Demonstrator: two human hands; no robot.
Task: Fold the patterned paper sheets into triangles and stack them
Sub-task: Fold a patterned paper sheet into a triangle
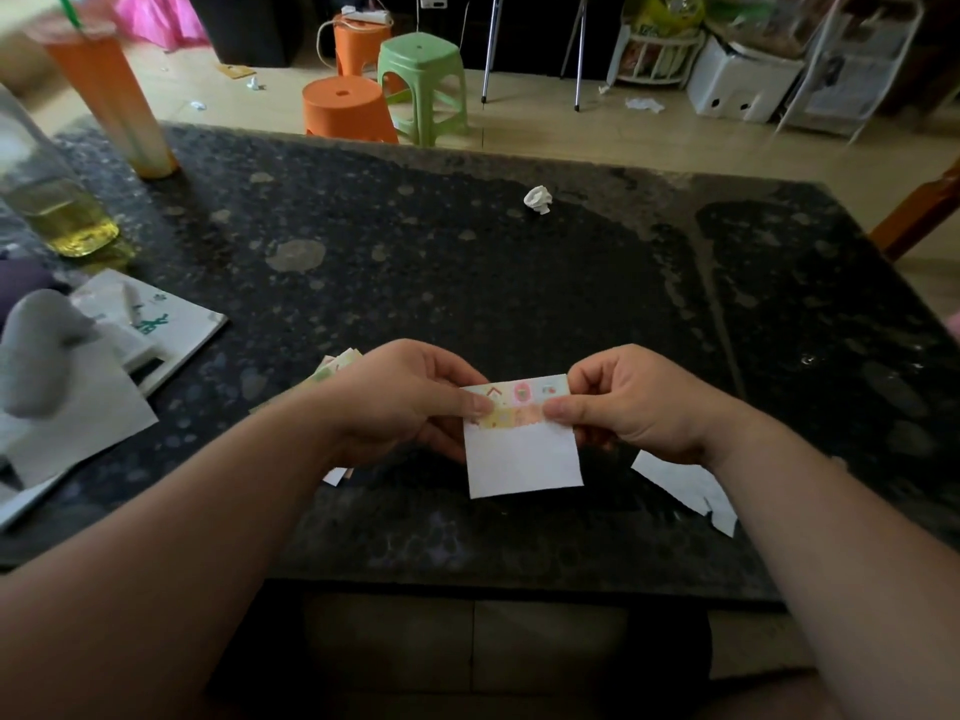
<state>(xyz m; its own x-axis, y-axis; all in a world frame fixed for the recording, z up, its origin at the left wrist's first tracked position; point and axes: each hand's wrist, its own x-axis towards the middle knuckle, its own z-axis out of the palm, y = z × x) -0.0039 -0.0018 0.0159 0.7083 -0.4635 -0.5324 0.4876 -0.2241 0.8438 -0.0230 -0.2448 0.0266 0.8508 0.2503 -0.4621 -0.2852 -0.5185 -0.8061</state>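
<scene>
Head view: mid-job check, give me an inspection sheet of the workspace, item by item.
Surface: dark speckled table, pale stains.
Job's things: patterned sheet, top edge folded down, white back showing; patterned pile beside the left hand.
Clutter: crumpled paper ball, orange cup with straw, bottle, white papers at left, white scraps under the right wrist.
Grippers: left hand and right hand each pinch the sheet at its fold.
Cables: power strip and cord on the far orange stool, off the table.
Surroundings: green stool, near orange stool, tripod legs, floor litter.
</scene>
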